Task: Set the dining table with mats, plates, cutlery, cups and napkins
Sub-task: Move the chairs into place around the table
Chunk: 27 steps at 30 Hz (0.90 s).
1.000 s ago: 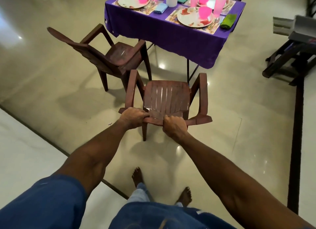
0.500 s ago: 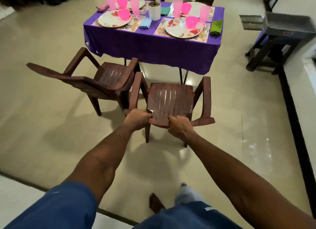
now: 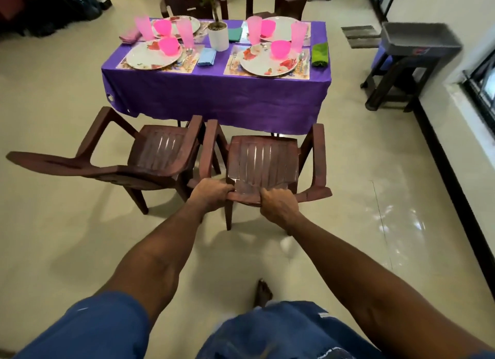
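Observation:
I hold a brown plastic armchair [image 3: 263, 160] by the top of its backrest. My left hand [image 3: 210, 195] grips the left part of that edge and my right hand [image 3: 278, 204] grips the right part. The chair faces a table under a purple cloth [image 3: 214, 96]. On the table lie patterned mats, white plates [image 3: 267, 61], pink bowls [image 3: 280, 48], tall pink cups [image 3: 298, 37], cutlery, and folded napkins, one blue [image 3: 206, 56] and one green [image 3: 320, 54].
A second brown armchair [image 3: 150, 155] stands just left of mine, armrests nearly touching. A white plant pot [image 3: 218, 37] sits mid-table. More chairs stand behind the table. A dark stool with a grey tray [image 3: 409, 64] is at the right wall.
The chair and I have moved closer to the table, beside the second chair. Both hands keep the same grip on the backrest.

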Each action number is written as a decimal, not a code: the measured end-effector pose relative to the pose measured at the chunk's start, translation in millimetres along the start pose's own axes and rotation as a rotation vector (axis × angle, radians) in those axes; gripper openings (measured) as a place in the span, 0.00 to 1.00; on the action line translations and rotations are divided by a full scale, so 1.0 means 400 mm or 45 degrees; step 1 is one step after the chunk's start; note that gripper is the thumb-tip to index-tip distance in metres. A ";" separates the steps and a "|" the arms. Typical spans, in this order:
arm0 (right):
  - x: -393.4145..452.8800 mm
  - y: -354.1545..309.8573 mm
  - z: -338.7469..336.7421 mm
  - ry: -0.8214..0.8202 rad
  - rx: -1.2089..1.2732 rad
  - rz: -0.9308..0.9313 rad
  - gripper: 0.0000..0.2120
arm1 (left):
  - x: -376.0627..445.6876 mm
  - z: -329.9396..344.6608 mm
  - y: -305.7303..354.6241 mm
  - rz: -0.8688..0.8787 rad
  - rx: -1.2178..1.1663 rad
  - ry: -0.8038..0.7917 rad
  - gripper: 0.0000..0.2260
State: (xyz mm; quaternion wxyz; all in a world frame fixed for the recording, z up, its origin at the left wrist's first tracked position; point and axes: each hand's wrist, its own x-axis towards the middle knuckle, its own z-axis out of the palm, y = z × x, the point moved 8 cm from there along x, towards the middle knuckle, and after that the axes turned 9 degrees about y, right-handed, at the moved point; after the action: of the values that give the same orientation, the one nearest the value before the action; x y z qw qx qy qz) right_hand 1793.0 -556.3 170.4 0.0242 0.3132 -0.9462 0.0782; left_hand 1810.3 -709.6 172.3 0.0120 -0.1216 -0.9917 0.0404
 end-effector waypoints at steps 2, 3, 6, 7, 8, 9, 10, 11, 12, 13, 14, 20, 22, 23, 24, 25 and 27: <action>0.018 -0.005 0.000 -0.012 0.007 0.000 0.05 | 0.006 0.008 -0.020 -0.002 0.011 -0.017 0.09; 0.027 -0.006 0.000 -0.015 0.008 -0.003 0.05 | 0.009 0.007 -0.029 -0.010 0.006 -0.018 0.09; 0.045 -0.001 0.005 -0.034 -0.006 0.003 0.07 | 0.019 0.017 -0.049 -0.028 -0.005 -0.014 0.08; 0.050 0.000 0.005 -0.032 -0.008 0.007 0.07 | 0.022 0.021 -0.052 -0.022 0.005 -0.016 0.08; 0.053 0.003 0.004 -0.034 -0.013 0.009 0.07 | 0.026 0.023 -0.053 -0.017 0.015 -0.008 0.08; 0.056 0.005 0.006 -0.041 -0.018 0.015 0.08 | 0.029 0.028 -0.055 -0.013 0.018 -0.006 0.08; 0.057 0.006 0.007 -0.047 -0.021 0.023 0.08 | 0.031 0.032 -0.057 -0.007 0.015 -0.001 0.07; 0.056 0.006 0.009 -0.044 -0.026 0.035 0.08 | 0.032 0.034 -0.057 0.004 0.017 0.000 0.06; 0.057 0.005 0.007 -0.036 -0.036 0.049 0.08 | 0.034 0.033 -0.059 0.023 0.018 0.002 0.05; 0.058 0.002 0.004 -0.031 -0.037 0.062 0.08 | 0.036 0.031 -0.061 0.037 0.009 0.003 0.05; 0.059 -0.003 0.001 -0.031 -0.034 0.079 0.08 | 0.037 0.029 -0.067 0.047 -0.004 0.002 0.04; 0.069 -0.010 -0.003 -0.080 -0.040 0.111 0.10 | 0.046 0.029 -0.077 0.083 -0.041 -0.007 0.05; 0.073 -0.004 -0.003 -0.102 -0.021 0.121 0.09 | 0.047 0.029 -0.090 0.070 -0.040 -0.021 0.04; 0.075 0.000 -0.002 -0.110 -0.011 0.131 0.09 | 0.047 0.031 -0.099 0.059 -0.040 -0.027 0.04; 0.075 0.004 -0.001 -0.121 -0.010 0.144 0.09 | 0.046 0.035 -0.107 0.048 -0.042 -0.031 0.04; 0.076 0.008 0.001 -0.130 -0.017 0.155 0.08 | 0.045 0.037 -0.113 0.037 -0.045 -0.029 0.05; 0.078 0.010 0.010 -0.134 -0.040 0.170 0.07 | 0.042 0.035 -0.119 0.003 -0.050 -0.024 0.06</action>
State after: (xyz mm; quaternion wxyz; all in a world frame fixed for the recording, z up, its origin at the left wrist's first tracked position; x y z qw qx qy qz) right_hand 1765.6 -572.0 168.7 -0.0259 0.2525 -0.9660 0.0483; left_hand 1782.2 -752.6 162.5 0.0001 -0.1227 -0.9922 0.0222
